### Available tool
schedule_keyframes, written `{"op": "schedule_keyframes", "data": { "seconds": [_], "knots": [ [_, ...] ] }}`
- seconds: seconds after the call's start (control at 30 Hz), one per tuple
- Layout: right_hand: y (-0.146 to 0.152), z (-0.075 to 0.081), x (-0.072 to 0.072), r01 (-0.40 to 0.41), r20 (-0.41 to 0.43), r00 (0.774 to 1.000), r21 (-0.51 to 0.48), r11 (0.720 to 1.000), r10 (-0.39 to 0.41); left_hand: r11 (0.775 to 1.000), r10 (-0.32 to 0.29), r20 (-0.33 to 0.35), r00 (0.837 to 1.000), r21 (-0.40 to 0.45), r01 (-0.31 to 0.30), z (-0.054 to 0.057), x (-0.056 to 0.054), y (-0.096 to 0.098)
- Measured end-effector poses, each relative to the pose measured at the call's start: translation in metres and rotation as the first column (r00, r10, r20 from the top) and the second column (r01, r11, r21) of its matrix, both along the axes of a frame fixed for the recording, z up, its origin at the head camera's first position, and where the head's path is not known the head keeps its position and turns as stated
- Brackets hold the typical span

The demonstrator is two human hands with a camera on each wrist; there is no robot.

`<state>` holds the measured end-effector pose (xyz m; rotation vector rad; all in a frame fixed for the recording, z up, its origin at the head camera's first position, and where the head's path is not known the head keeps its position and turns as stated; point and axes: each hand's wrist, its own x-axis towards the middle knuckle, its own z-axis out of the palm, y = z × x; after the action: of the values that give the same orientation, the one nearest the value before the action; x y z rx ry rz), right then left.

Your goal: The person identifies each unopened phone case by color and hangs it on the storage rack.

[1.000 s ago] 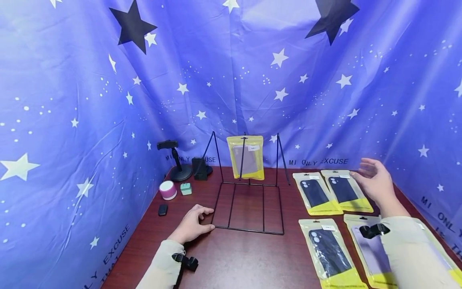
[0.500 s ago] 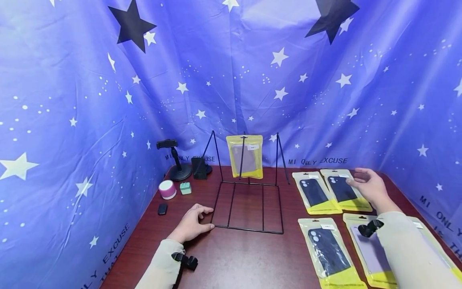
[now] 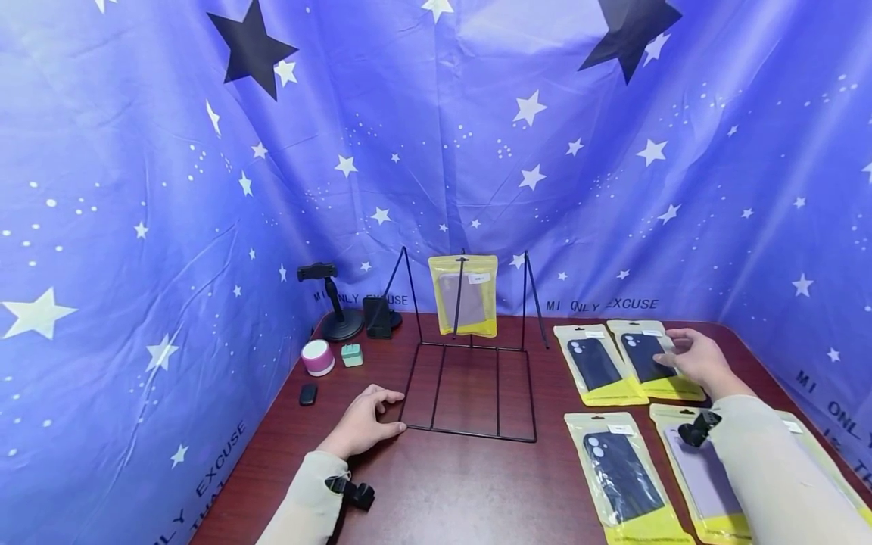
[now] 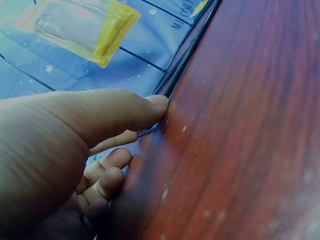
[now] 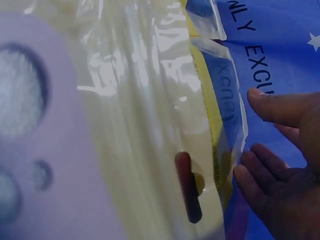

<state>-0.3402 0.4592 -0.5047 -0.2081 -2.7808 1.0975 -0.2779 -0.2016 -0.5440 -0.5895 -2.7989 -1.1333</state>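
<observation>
At the front left corner of a black wire display rack, my left hand holds the thin rod with thumb and index finger. The left wrist view shows the thumb tip on the rod, low by the table, other fingers curled beneath. A yellow-and-clear bag with a lilac phone case hangs from the rack's middle hook. My right hand is at the right edge of a bagged dark phone case at the back right. Its thumb reaches over the bag; in the right wrist view thumb and fingers stand apart beside the edge.
Left of that bag lies another bagged dark case. Nearer lie a third dark one and a bagged lilac case, partly under my right sleeve. A phone stand, pink-and-white jar and green charger stand at left.
My right hand has come down and slightly left, from above the back right bag to its right edge, the thumb now over the bag. The left hand stays at the rack corner.
</observation>
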Motion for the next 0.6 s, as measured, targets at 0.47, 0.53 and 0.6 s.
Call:
{"op": "schedule_keyframes", "data": {
  "seconds": [0.47, 0.53, 0.6],
  "knots": [
    [0.0040, -0.0004, -0.0003, -0.032, 0.094, 0.995, 0.113, 0.993, 0.022, 1.000, 0.002, 0.001, 1.000, 0.005, -0.002, 0.0010, 0.0008, 0.0006],
    [0.0045, -0.0007, -0.0006, -0.033, 0.094, 0.995, 0.101, 0.994, 0.024, 1.000, 0.001, 0.001, 1.000, 0.007, -0.001, 0.0012, 0.0008, 0.0006],
    [0.0048, -0.0013, -0.0009, -0.030, 0.100, 0.995, 0.087, 0.996, 0.022, 1.000, 0.000, 0.000, 1.000, 0.008, 0.000, 0.0015, 0.0010, 0.0007]
  ]
}}
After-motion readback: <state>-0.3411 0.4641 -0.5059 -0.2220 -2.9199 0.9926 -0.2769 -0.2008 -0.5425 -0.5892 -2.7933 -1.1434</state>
